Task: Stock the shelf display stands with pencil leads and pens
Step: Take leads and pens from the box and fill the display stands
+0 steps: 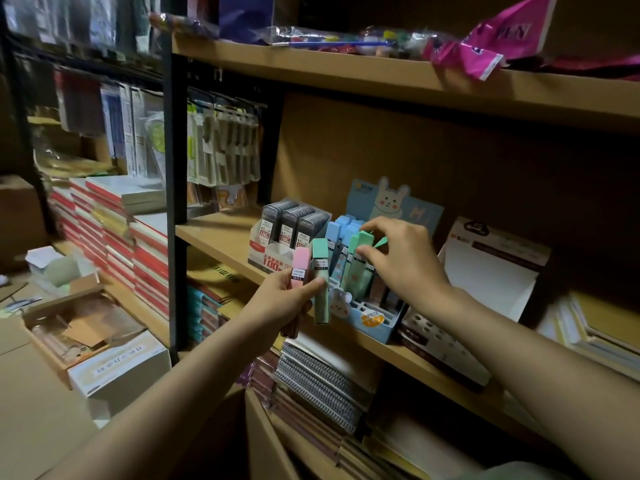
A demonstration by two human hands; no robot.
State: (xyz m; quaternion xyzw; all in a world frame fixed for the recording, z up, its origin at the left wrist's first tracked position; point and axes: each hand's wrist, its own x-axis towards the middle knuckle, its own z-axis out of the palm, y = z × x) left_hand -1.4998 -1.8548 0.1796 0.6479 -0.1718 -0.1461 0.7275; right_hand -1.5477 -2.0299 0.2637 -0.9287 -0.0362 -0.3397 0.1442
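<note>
While the left hand (287,296) grips a pink lead case (300,263) and a green lead case (321,282) upright in curled fingers (313,285), the right hand (401,252) pinches a mint case (360,261). That case stands below the right fingers (372,226), in the blue rabbit display stand (375,317) on the shelf (214,233).

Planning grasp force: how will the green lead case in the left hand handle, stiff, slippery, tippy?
The green case looks like a rigid plastic box with flat sides, so probably stiff and unlikely to roll. It seems light: the left hand holds it together with a pink case. Tall and narrow, it would likely tip if stood alone.
</note>
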